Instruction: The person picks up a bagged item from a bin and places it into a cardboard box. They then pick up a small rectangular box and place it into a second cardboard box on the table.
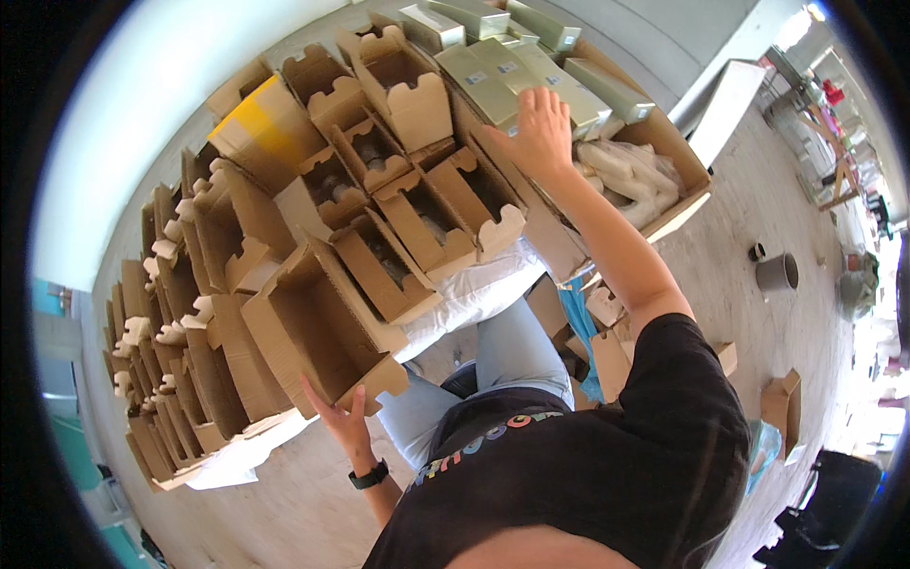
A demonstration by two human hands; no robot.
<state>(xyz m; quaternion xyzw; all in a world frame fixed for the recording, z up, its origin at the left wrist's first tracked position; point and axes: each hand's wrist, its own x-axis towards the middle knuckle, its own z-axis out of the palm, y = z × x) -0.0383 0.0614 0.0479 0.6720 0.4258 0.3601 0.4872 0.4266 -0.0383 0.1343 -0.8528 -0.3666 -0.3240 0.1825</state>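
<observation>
black t-shirt (578, 460) up front; left hand (343, 423) grasping open cardboard box (327, 327); right hand (542, 137) grip released, fingers extended over pale green boxes (479, 78); contact unclear

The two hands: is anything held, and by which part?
The left hand touches an open cardboard box at its near side; the right hand is over pale green boxes. Whether either hand grips anything cannot be told.

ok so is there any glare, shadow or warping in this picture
All in the head view: glare washes out patches along the right edge; the pale wall at left is nearly blown out; insides of the open cardboard boxes fall into shadow; the fisheye bends straight edges toward a black rim; the right hand looks reasonably sharp.
</observation>
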